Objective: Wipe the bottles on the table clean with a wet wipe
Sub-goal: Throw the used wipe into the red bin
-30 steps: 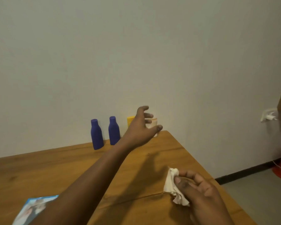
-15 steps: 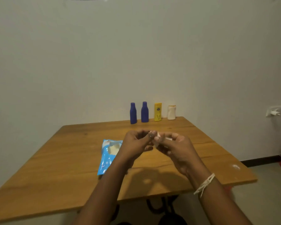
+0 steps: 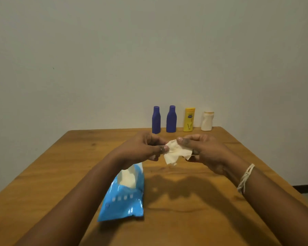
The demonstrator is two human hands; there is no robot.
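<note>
Several bottles stand in a row at the table's far edge against the wall: two dark blue bottles [image 3: 156, 120] [image 3: 171, 119], a yellow bottle [image 3: 189, 119] and a small white bottle [image 3: 207, 121]. Over the middle of the table I hold a crumpled white wet wipe [image 3: 175, 152] between both hands. My left hand [image 3: 144, 149] pinches its left edge, and my right hand [image 3: 203, 150] pinches its upper right part with thumb and fingers. The bottles are well beyond both hands.
A blue wet-wipe pack [image 3: 124, 194] lies on the wooden table [image 3: 43, 183] under my left forearm, a white wipe sticking out of its opening. A plain wall stands behind the table. A cord bracelet [image 3: 245, 177] circles my right wrist.
A second ago my left hand reached toward the bottles while the right held the wipe low. Both hands have since met over the table's middle and now pull the wipe apart between them.
</note>
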